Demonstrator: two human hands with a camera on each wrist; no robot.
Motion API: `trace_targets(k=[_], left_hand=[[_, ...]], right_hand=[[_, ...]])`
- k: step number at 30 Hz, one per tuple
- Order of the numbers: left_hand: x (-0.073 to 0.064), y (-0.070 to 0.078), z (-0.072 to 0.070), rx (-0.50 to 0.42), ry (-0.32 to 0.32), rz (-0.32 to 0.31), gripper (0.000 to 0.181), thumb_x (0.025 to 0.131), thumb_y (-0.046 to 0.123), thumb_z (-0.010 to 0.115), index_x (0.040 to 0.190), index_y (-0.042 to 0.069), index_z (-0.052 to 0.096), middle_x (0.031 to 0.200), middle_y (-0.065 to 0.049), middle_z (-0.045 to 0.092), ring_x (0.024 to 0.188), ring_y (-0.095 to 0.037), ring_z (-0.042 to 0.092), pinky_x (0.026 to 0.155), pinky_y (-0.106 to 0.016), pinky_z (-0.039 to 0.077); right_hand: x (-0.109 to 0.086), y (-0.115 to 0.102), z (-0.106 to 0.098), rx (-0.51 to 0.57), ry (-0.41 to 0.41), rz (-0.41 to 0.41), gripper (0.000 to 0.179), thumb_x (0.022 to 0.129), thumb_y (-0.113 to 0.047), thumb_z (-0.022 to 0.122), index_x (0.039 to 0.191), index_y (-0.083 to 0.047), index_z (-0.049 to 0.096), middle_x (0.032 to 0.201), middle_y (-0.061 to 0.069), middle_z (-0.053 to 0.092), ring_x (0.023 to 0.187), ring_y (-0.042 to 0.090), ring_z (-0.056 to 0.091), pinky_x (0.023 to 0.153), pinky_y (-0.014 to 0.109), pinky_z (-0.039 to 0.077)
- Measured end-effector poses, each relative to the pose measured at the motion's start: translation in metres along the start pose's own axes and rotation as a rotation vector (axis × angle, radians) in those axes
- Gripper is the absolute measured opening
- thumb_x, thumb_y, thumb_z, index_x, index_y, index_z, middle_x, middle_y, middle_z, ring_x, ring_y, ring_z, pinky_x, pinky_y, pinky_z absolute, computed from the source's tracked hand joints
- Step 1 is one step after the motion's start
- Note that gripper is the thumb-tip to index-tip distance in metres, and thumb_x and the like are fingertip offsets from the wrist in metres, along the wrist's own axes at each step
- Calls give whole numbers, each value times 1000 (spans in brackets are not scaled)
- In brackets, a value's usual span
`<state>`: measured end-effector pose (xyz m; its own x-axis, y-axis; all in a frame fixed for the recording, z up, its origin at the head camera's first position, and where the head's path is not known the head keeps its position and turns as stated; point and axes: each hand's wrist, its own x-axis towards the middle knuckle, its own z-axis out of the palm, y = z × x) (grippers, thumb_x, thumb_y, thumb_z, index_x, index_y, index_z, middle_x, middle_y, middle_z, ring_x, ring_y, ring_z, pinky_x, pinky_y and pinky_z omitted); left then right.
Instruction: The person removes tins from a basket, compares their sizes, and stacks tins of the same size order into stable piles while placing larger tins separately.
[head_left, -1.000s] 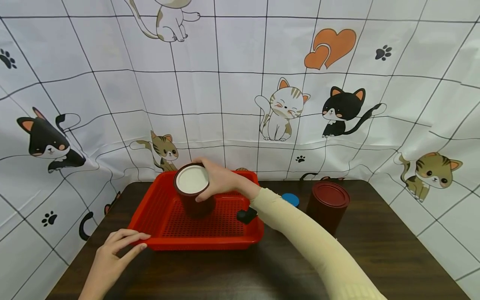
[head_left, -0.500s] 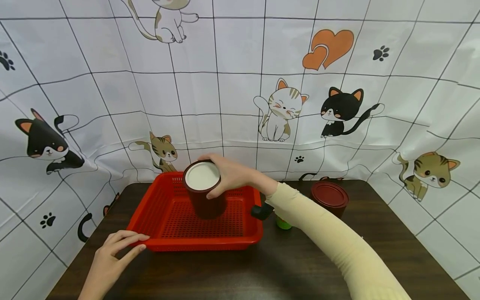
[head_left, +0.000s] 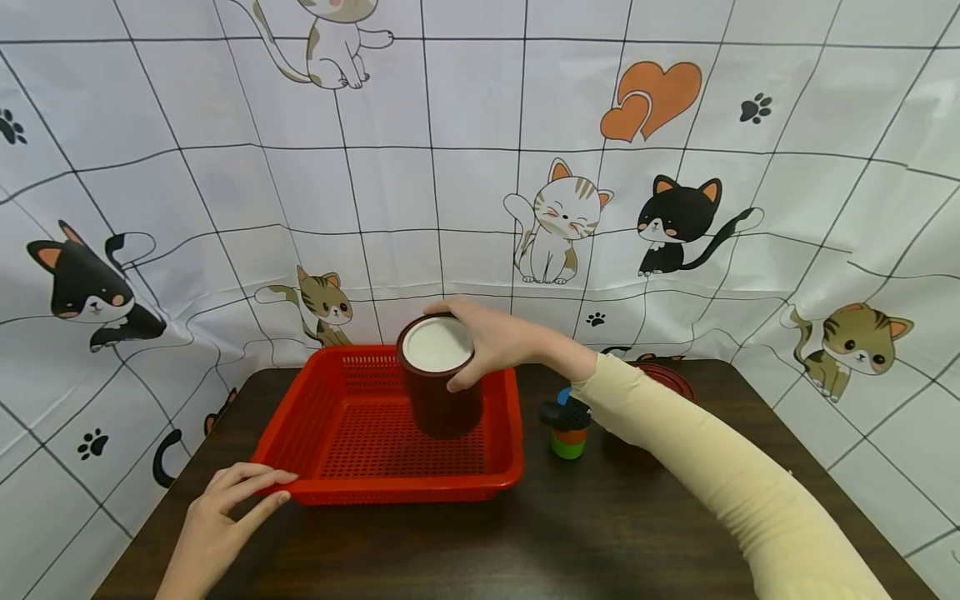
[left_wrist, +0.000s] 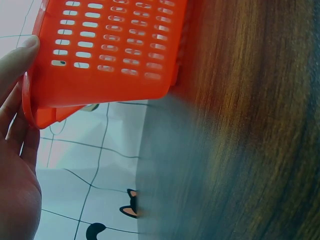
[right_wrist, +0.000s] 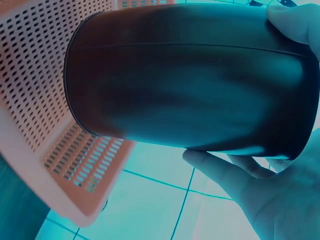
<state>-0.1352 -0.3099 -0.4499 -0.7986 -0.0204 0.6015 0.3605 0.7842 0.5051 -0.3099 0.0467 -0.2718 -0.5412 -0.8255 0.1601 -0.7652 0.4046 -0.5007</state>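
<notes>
Fingers of the right hand (head_left: 498,342) curl round the top rim of a dark red canister (head_left: 438,392) with a white lid (head_left: 437,345), thumb on the near side and the other fingers wrapped over the far edge. The right wrist view shows the canister's wall (right_wrist: 190,80) held between thumb and fingers (right_wrist: 225,170), its base lifted above the perforated floor of the red basket (right_wrist: 45,100). The canister hangs over the basket's right half, close to the right wall and just inside the back rim (head_left: 360,358).

The left hand (head_left: 217,521) lies flat on the dark wooden table (head_left: 525,542), fingers straight and close together, their tips touching the basket's front left corner; the left wrist view shows a fingertip (left_wrist: 17,57) against the rim of that corner (left_wrist: 30,100).

Just right of the basket's right wall stands a small stack of coloured caps (head_left: 568,425) with a black piece on top, apart from the wall by a narrow strip of table. Further right, a second dark red canister (head_left: 663,387) sits mostly hidden behind the cream sleeve (head_left: 712,475). The basket's left half lies open, and bare table runs along its front edge. A cat-print curtain (head_left: 480,167) hangs just behind the back rim.
</notes>
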Motion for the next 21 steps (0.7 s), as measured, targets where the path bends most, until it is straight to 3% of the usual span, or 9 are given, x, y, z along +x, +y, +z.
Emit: trace_targets(k=[10,21], left_hand=[[0,2,1,-8,19,25,37,73,5,85,100,29,77,97,14,65,97,10,44,82,-8,35],[-1,-1,1,34,-15,-19,33,76,11,84,100,32,77,98,18,63,98,12,41,80,-11,35]], right_hand=[[-19,0,-16,101,-17,65,95,66,-21,88,144,-18,34,139,-2,47,123,15,50,103,36,46],[-42,-5,-34,5,-56,71,100,71,-31,83,153,-16,29,151,2,40,132,19,42,106,42,42]])
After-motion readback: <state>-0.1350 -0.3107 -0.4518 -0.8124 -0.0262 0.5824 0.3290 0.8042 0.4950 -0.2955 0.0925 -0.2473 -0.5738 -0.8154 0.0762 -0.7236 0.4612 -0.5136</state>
